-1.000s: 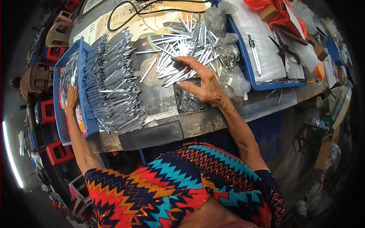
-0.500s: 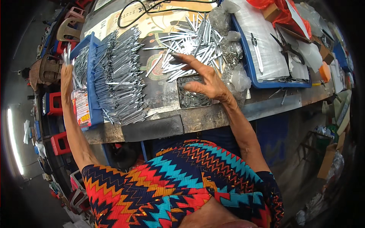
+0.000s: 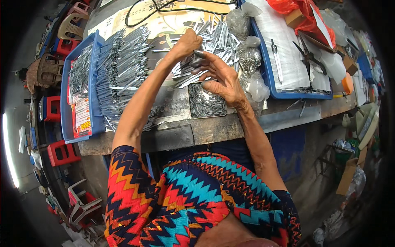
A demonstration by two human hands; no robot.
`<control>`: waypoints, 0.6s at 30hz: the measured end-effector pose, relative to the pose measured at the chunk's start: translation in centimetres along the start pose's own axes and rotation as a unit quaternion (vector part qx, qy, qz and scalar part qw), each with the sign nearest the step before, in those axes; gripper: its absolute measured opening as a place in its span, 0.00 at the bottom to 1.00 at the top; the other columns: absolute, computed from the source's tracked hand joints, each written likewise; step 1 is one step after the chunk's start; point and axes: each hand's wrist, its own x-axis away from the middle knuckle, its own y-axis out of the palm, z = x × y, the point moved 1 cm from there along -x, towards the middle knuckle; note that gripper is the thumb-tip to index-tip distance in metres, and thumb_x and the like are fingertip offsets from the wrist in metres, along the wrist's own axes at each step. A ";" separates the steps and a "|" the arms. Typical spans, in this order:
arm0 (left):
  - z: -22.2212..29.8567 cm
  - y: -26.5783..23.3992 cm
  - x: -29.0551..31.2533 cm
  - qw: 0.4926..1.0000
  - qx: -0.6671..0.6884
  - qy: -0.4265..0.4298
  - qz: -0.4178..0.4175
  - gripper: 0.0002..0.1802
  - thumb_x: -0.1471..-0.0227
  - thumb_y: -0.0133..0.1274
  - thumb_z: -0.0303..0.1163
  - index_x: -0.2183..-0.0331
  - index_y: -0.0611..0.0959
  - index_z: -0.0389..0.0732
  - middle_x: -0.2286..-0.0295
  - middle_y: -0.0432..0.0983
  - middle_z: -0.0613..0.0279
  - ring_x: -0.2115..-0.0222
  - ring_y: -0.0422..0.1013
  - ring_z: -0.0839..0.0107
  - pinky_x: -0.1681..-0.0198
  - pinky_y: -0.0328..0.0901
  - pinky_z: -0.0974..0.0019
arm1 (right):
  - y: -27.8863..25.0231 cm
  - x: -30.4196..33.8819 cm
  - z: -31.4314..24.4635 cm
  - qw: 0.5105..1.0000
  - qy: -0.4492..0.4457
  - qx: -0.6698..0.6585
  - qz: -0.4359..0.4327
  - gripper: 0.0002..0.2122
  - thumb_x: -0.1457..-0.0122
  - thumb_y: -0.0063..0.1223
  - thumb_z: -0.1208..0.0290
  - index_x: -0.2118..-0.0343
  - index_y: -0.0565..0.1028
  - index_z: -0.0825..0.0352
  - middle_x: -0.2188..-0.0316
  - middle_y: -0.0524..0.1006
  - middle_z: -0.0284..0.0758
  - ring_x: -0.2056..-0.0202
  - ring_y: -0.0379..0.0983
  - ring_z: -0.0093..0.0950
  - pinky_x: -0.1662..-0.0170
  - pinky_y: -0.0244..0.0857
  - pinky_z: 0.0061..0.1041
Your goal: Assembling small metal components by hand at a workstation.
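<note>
My left hand [image 3: 187, 44] is closed at the left edge of a loose pile of thin silvery metal strips [image 3: 224, 39]; what its fingers hold, if anything, is hidden. Close beside it, my right hand [image 3: 225, 82] has its fingers and thumb apart, with dark coverings or stains on the tips and nothing visible in it. Below the right hand sits a small rectangular tin [image 3: 207, 103] filled with tiny metal pins. To the left lie dense rows of similar strips [image 3: 123, 74]. More strips [image 3: 81, 68] rest in a blue tray [image 3: 98, 119] at the table's left end.
Clear bags of small parts [image 3: 249, 57] stand right of the pile. A second blue tray [image 3: 279, 95] holds black-handled pliers [image 3: 308, 55] and a slim pointed tool [image 3: 276, 61]. A black cable [image 3: 164, 9] lies along the back. Red stools [image 3: 62, 152] stand at the left.
My left hand has moved right from above the left tray, where it held several strips, to the loose pile. My right hand has stayed near the pile, its fingers slightly more curled.
</note>
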 end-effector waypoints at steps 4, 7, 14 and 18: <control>1.1 0.5 0.7 0.998 0.058 0.023 0.013 0.18 0.58 0.48 0.32 0.74 0.68 0.22 0.79 0.69 0.37 0.81 0.68 0.50 0.78 0.64 0.59 | -0.4 0.0 -0.2 0.999 0.018 -0.006 0.026 0.30 0.53 0.58 0.63 0.48 0.61 0.70 0.62 0.69 0.41 0.61 0.70 0.28 0.60 0.67 0.26; 0.8 0.4 1.6 0.993 0.053 0.068 0.083 0.16 0.59 0.50 0.31 0.75 0.69 0.24 0.78 0.68 0.34 0.76 0.68 0.49 0.72 0.63 0.54 | -0.3 0.0 0.0 0.999 0.021 -0.015 0.046 0.29 0.53 0.57 0.64 0.49 0.62 0.71 0.63 0.69 0.42 0.63 0.69 0.27 0.61 0.67 0.24; -2.9 -4.5 6.5 0.984 0.109 0.064 0.129 0.20 0.51 0.45 0.31 0.55 0.71 0.33 0.57 0.69 0.49 0.56 0.66 0.63 0.52 0.59 0.65 | 0.1 0.3 0.4 0.998 0.039 0.030 0.040 0.29 0.54 0.58 0.62 0.50 0.63 0.71 0.63 0.70 0.41 0.63 0.68 0.26 0.60 0.66 0.23; -10.3 -12.0 11.5 0.956 0.065 -0.031 0.285 0.18 0.55 0.45 0.27 0.59 0.75 0.33 0.63 0.72 0.51 0.61 0.68 0.66 0.55 0.61 0.66 | 0.5 0.4 0.7 0.997 0.064 0.044 0.020 0.28 0.53 0.57 0.61 0.50 0.64 0.67 0.63 0.70 0.40 0.63 0.68 0.25 0.60 0.66 0.23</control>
